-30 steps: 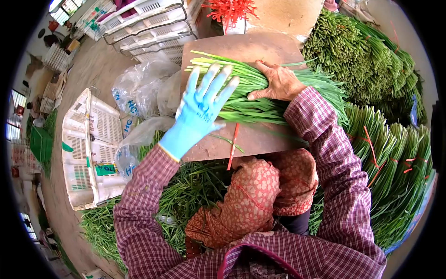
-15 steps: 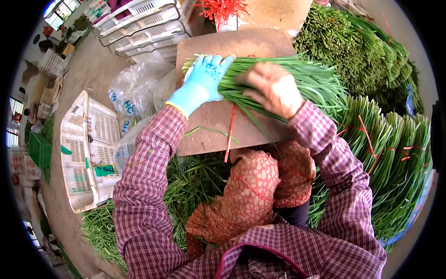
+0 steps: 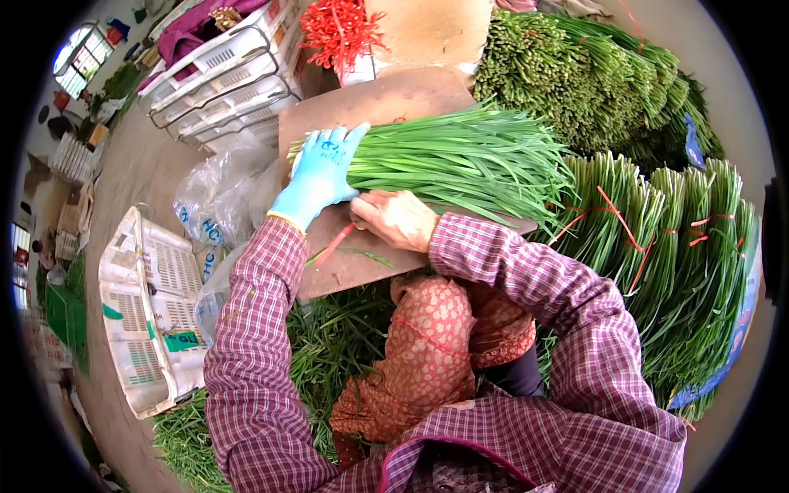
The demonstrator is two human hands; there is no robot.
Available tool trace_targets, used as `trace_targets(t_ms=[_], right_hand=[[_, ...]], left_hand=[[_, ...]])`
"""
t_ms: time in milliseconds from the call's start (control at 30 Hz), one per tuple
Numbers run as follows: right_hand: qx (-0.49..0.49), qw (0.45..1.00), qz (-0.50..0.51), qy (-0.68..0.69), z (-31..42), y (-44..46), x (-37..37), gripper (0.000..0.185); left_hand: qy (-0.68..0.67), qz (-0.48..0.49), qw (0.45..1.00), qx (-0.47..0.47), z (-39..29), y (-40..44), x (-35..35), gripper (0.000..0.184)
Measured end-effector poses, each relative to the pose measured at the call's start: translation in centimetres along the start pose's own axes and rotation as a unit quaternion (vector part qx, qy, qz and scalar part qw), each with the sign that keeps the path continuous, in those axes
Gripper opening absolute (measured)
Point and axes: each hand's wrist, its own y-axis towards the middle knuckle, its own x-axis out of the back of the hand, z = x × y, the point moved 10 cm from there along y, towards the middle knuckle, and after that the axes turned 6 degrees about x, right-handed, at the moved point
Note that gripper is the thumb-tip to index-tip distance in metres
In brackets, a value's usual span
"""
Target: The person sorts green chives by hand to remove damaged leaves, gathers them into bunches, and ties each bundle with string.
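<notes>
A bunch of garlic chives (image 3: 460,160) lies across a brown board (image 3: 362,92), its loose leaf ends fanned to the right. My left hand (image 3: 320,172), in a light blue glove, grips the bunch near its left end. Just below the bunch, my bare right hand (image 3: 399,218) pinches a red tie strip (image 3: 335,244) close to the left thumb. The strip's lower part hangs over the board, and its upper part is hidden. A few stray green leaves (image 3: 366,256) lie on the board by the strip.
More red ties (image 3: 339,37) are heaped behind the board. Tied chive bundles (image 3: 674,238) stand at right, below a large stack (image 3: 575,78). At left are a white crate (image 3: 164,304), clear plastic bags (image 3: 222,193) and stacked crates (image 3: 238,90). Loose leaves (image 3: 329,337) cover the floor below.
My right hand has come off the leaves, moved down and left, and taken hold of the red strip. My left hand stays on the bunch. The whole view has shifted slightly.
</notes>
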Motion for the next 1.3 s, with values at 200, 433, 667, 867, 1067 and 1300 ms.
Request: trace_targets(t_ms=[200,433,667,867,1067,1300], right_hand=[[-0.055,0.990,-0.112,0.059,-0.7,0.9,2.5,0.015],[-0.108,0.965,-0.215,-0.103,-2.0,2.0,8.5,0.017],[-0.093,0.974,-0.149,-0.144,-7.3,4.3,8.8,0.016],[-0.225,0.968,-0.102,-0.043,-10.4,2.2,6.3,0.020],[-0.206,0.966,-0.154,-0.032,-8.2,1.2,6.9,0.018],[-0.187,0.968,-0.161,-0.044,-6.8,1.1,7.6,0.017]], left_hand=[[0.048,0.025,0.998,0.009,0.1,0.0,-0.6,0.103],[0.012,0.033,0.999,0.021,-0.5,-1.1,-0.8,0.110],[0.033,0.016,0.997,0.062,-0.7,-1.5,-0.9,0.093],[-0.298,-0.066,0.947,0.099,2.8,-2.0,2.0,0.081],[-0.192,-0.087,0.972,0.103,5.7,4.7,4.4,0.043],[-0.079,0.205,0.966,0.134,3.6,5.7,-3.6,0.044]])
